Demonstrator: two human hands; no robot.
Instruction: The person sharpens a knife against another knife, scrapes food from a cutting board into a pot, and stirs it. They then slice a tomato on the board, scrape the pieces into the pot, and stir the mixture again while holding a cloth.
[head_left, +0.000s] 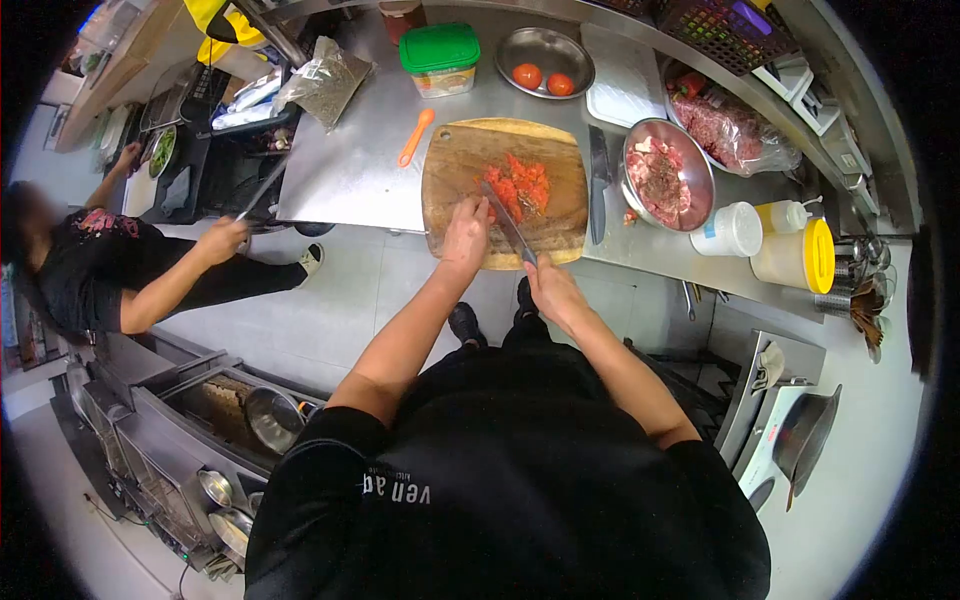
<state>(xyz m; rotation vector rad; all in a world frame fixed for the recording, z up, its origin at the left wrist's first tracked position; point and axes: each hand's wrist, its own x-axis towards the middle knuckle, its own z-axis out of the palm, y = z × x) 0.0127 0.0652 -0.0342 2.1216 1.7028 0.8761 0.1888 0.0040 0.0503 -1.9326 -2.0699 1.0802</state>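
Observation:
My right hand [556,292] is closed around the handle of a kitchen knife [513,229]. The blade slants up and left across a wooden cutting board [455,165], at the edge of a heap of chopped tomato [524,186]. Close against the blade's left side is my left hand [467,236], its fingers curled together and pointing down at the board. Whatever lies under those fingertips is mostly hidden. To the right of the board rests a second knife [599,190] with a dark handle.
Behind the board stand a green-lidded tub [440,50] and a metal bowl [510,47] with two tomatoes. An orange peeler-like tool [416,138] lies at left. On the right are a bowl [705,165] of meat and white containers [735,230]. A co-worker [110,265] works at left.

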